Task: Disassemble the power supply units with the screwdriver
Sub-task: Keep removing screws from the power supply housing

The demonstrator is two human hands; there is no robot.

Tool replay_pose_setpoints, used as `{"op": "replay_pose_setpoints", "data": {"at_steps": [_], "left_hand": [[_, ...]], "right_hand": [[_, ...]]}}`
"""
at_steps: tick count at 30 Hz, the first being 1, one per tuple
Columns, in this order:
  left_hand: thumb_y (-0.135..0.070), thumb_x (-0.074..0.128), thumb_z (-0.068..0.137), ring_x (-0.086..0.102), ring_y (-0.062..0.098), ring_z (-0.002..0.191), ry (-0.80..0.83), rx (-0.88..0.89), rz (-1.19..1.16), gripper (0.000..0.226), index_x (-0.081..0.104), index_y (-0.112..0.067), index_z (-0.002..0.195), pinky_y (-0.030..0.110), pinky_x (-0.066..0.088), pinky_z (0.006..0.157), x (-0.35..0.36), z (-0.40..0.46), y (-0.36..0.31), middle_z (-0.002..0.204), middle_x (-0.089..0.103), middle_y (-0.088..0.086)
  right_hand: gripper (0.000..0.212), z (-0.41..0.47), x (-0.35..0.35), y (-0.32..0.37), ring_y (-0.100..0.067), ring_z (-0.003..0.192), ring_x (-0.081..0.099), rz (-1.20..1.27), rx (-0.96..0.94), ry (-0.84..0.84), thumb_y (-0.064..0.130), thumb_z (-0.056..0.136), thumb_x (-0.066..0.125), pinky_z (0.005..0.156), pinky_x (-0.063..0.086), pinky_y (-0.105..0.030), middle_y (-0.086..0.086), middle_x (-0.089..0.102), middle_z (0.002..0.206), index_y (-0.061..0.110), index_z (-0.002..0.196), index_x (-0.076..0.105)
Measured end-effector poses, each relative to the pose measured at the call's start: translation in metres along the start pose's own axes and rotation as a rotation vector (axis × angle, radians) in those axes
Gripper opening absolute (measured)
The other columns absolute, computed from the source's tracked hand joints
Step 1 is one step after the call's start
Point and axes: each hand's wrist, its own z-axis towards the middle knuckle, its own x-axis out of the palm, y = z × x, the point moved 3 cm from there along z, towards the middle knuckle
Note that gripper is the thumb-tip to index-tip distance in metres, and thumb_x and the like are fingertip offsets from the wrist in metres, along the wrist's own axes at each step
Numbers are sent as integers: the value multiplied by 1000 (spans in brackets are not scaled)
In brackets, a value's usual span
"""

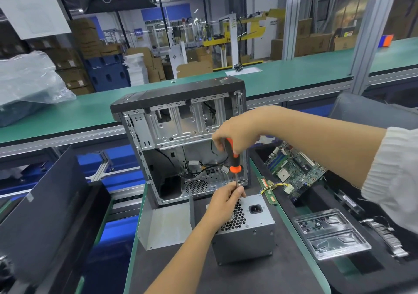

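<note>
While the bench runs away from the viewer, items are lying as follows, left to right. Item: dark flat case panel (45,214), leaning at the far left, off the bench's left edge. Item: clear plastic bag (29,79), sitting on the green conveyor surface (95,108) beyond. Item: bent grey sheet-metal cover (165,226), lying on the dark bench mat (260,278) with its left corner reaching the mat's left edge. Item: open computer tower case (181,140), standing upright at the mat's far end, its open side facing the viewer, loose black cables hanging inside. Item: power supply unit (246,228), sitting on the mat just in front of the case, honeycomb fan grille and power socket facing up; bare mat is showing in front of it and to its right. Item: left hand (224,201), resting on the grille, its fingertips pinching the shaft of the screwdriver (233,156) near the tip. Item: right hand (235,133), reaching in from the right, fingers curling round the orange-and-black handle, holding the tool nearly upright over the unit's far edge. Item: green memory stick (268,191), lying along the mat's right edge beside yellow-and-black wires. Item: motherboard (294,169), lying in a dark bin to the right. Item: clear plastic tray (330,235), sitting nearer, right of the bench edge.
</note>
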Motion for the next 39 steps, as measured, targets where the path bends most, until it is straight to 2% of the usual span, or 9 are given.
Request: {"op": "replay_pose_setpoints", "data": {"at_steps": [8,11,16,20,23,26,30,36,39], "left_hand": [[-25,44,103,43,-4,51,-9,-18,-4,28,63,-9,90,11,32,54,1,-1,0,52,47,-24],[-25,44,103,41,-2,49,-12,-19,-5,28,63,-10,88,12,32,52,2,-1,0,51,44,-16],[-26,45,103,38,0,50,-23,-11,2,27,62,-11,87,14,31,52,2,-1,1,55,39,-11],[-25,45,103,41,-1,53,-17,-3,19,26,61,-13,85,14,30,53,2,0,1,57,42,-12],[-25,45,103,40,-1,52,-16,1,21,27,61,-13,85,14,29,53,2,-1,1,57,41,-12],[-26,45,103,39,0,50,-22,-2,8,27,61,-12,86,15,29,51,2,-2,1,53,40,-13],[-26,45,103,39,-1,51,-25,0,9,28,62,-10,88,14,29,52,1,-2,0,51,43,-19],[-26,44,103,37,1,47,-33,-23,9,27,63,-13,88,15,29,49,2,-2,1,47,42,-19],[-25,44,103,40,-2,48,-28,-22,17,27,63,-13,88,14,30,50,2,-2,1,48,45,-21]], "right_hand": [[66,-9,1,2,-19,50,61,-58,159,-188,71,86,42,46,47,-26,-7,58,74,6,96,53],[58,-9,-1,2,-13,42,46,-194,208,-319,63,92,39,43,34,-25,-4,47,57,8,73,45],[22,-9,-1,-1,-19,64,54,1,69,-43,13,91,58,50,44,-24,-5,54,95,12,112,52],[49,-13,-2,-3,-17,66,58,150,40,4,42,84,69,54,47,-25,-4,53,103,20,122,46],[65,-13,2,-4,-23,57,67,51,186,-91,67,83,53,50,53,-27,-13,67,84,5,103,51],[53,-10,5,-6,-21,46,62,-34,209,-127,55,94,46,61,57,-30,-5,61,44,4,79,50],[28,-13,1,-6,-14,60,53,139,38,10,18,90,64,52,47,-25,4,49,80,17,115,53],[58,-12,4,-7,-25,64,69,101,140,-102,65,82,57,56,59,-31,-10,62,90,13,102,44],[44,-7,5,-6,-23,56,68,40,108,-141,51,92,53,54,57,-28,-11,68,75,7,98,54]]}}
